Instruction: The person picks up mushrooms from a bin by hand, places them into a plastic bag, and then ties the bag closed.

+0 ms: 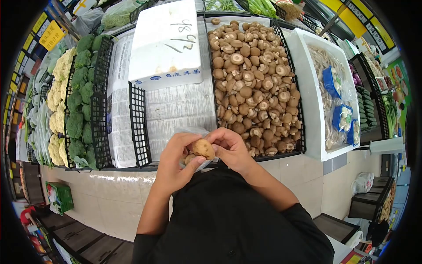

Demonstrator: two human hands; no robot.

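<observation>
In the middle of the head view, my left hand (178, 156) is closed around a round, yellow-brown, spotted potato (203, 149), its thumb along the lower side. A second brown piece (189, 159) shows partly below it, mostly covered by my fingers. Behind and under both lies a clear plastic bag (192, 130). My right hand (231, 149) is closed with its fingertips pinched at the potato's right side, apparently on the bag's film; the exact contact is partly hidden. Just beyond my right hand are brown mushrooms (252, 83), heaped in a black crate.
Left of the mushrooms a white foam box (166, 39) with handwriting sits on a newspaper-lined shelf (180, 110). Black mesh dividers (139, 125), broccoli (80, 101) and cauliflower (56, 119) stand further left. On the right is a foam tray (307, 132) with blue packs (342, 118).
</observation>
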